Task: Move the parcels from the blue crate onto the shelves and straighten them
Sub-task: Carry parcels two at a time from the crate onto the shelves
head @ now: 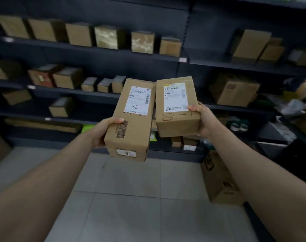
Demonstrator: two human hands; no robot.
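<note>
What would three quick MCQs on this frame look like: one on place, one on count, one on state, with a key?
1. Where is the parcel with the printed barcode on its side?
A. In the left hand
B. On the floor
C. On the top shelf

2. How many parcels are being held?
A. One
B. Two
C. Four

3. What state is the right hand in?
A. Open and empty
B. Resting on a shelf
C. Closed on a parcel

Key:
1 A: the left hand grips the longer parcel, thumb just beside the barcode.
2 B: one parcel in each hand, held up side by side in front of the shelves.
3 C: the right hand holds the shorter parcel, thumb on its white label, fingers underneath out of sight.
</note>
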